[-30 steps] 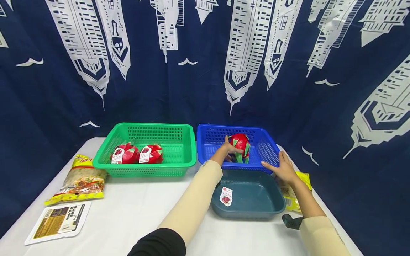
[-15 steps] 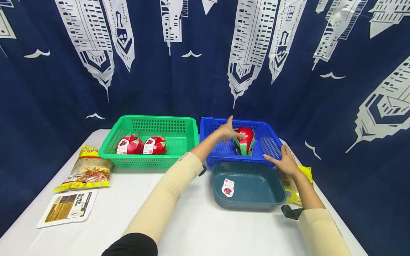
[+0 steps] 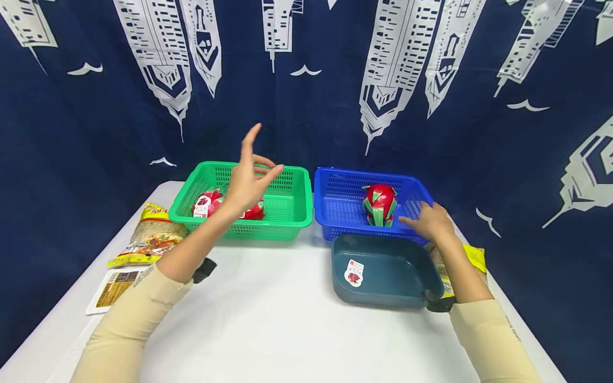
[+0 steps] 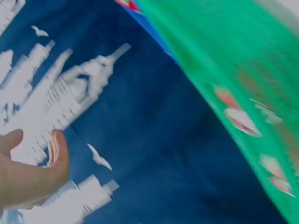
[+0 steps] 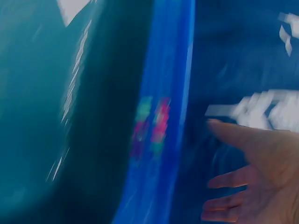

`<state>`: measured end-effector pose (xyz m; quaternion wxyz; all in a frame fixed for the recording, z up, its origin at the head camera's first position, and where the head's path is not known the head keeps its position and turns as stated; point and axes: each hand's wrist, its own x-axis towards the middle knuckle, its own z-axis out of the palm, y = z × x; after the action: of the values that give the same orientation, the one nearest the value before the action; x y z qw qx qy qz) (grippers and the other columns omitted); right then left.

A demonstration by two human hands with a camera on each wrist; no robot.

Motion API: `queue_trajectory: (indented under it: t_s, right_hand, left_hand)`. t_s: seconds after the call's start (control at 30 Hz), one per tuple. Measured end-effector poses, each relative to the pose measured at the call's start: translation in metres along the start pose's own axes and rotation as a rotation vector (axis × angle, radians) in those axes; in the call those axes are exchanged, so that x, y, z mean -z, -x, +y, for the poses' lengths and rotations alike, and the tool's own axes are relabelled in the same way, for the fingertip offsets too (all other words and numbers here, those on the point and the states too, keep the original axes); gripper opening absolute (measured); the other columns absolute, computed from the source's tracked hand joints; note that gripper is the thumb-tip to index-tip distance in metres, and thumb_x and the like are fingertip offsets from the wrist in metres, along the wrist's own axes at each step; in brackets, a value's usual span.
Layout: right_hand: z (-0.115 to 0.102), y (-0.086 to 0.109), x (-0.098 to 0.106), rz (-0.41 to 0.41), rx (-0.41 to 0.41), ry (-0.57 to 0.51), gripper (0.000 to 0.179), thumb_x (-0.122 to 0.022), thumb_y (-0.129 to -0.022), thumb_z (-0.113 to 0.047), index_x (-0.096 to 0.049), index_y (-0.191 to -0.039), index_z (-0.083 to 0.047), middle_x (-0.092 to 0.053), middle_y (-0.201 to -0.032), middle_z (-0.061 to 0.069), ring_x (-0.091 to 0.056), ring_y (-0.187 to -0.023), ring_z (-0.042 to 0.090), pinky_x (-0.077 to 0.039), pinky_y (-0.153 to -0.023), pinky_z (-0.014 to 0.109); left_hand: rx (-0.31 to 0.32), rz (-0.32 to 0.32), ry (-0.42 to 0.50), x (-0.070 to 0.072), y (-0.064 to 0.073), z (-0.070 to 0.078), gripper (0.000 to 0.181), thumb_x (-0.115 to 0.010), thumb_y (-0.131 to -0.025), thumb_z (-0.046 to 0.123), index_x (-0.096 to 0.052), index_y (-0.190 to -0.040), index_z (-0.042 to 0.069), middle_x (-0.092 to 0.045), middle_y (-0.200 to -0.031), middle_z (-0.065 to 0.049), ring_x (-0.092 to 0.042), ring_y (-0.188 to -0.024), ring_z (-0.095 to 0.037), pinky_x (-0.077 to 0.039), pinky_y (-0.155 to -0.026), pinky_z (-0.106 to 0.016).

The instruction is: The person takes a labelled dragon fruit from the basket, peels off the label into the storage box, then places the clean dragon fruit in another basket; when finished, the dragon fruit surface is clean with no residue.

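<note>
Left hand (image 3: 246,183) partly hides red fruit (image 3: 256,211); sleeve (image 3: 131,316) overlaps white packet (image 3: 114,291); blue basket (image 5: 161,56) blurred in right wrist view

"How is the left hand (image 3: 246,181) hanging?"
"Raised, left of centre, index finger (image 3: 247,146) pointing up, thumb stretching right."
"The right hand (image 3: 431,219)?"
"Hovering on the right, thumb standing apart from the fingers (image 5: 231,177)."
"Arms?"
"Both are slanting in from the near side."

Three dragon fruits (image 3: 381,198), two baskets (image 3: 261,232)
</note>
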<state>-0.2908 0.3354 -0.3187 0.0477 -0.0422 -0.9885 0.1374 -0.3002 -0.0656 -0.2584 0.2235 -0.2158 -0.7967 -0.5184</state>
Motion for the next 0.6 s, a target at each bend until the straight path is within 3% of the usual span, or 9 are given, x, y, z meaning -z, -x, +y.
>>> queue_trajectory:
  t_s: [0.13, 0.27, 0.4, 0.53, 0.6]
  right_hand:
    - [-0.067, -0.012, -0.009, 0.175, 0.116, -0.164, 0.074, -0.057, -0.089, -0.041, -0.033, -0.136, 0.009, -0.032, -0.133, 0.035, -0.029, -0.122, 0.051, -0.029, -0.097, 0.060]
    - [-0.140, -0.025, -0.028, 0.305, 0.243, -0.315, 0.066, -0.059, -0.089, -0.039, -0.036, -0.138, -0.002, -0.033, -0.136, 0.026, -0.031, -0.125, 0.041, -0.032, -0.098, 0.054]
    - [-0.207, -0.039, -0.057, 0.334, 0.349, -0.387, 0.064, -0.059, -0.089, -0.041, -0.034, -0.140, -0.009, -0.032, -0.138, 0.019, -0.033, -0.124, 0.034, -0.038, -0.094, 0.048]
    - [-0.262, -0.051, -0.085, 0.245, 0.368, -0.463, 0.069, -0.055, -0.089, -0.047, -0.027, -0.143, -0.015, -0.031, -0.139, 0.015, -0.033, -0.123, 0.030, -0.040, -0.092, 0.044]
    - [-0.282, -0.056, -0.098, 0.186, 0.361, -0.501, 0.071, -0.055, -0.088, -0.048, -0.025, -0.144, -0.016, -0.031, -0.139, 0.015, -0.034, -0.123, 0.030, -0.039, -0.093, 0.045]
  left_hand:
    - [0.122, 0.157, -0.026, 0.043, 0.027, -0.034, 0.076, -0.062, -0.089, 0.030, -0.011, -0.143, 0.042, -0.062, -0.089, -0.010, -0.063, -0.072, -0.018, -0.048, -0.058, -0.031]
    - [0.290, 0.246, -0.049, 0.066, 0.049, -0.067, 0.069, -0.055, -0.092, 0.032, -0.010, -0.144, 0.041, -0.060, -0.081, -0.007, -0.058, -0.057, -0.011, -0.043, -0.050, -0.025]
    - [0.454, 0.274, 0.033, 0.068, 0.071, -0.092, 0.070, -0.056, -0.093, 0.025, -0.010, -0.145, 0.034, -0.057, -0.071, -0.010, -0.055, -0.050, -0.011, -0.047, -0.051, -0.024]
    - [0.582, 0.251, 0.163, 0.059, 0.088, -0.112, 0.072, -0.055, -0.093, 0.023, -0.006, -0.147, 0.026, -0.059, -0.080, -0.020, -0.060, -0.055, -0.018, -0.054, -0.058, -0.034]
    - [0.614, 0.267, 0.214, 0.053, 0.092, -0.120, 0.071, -0.056, -0.093, 0.023, -0.008, -0.146, 0.021, -0.059, -0.084, -0.022, -0.063, -0.059, -0.020, -0.054, -0.063, -0.037]
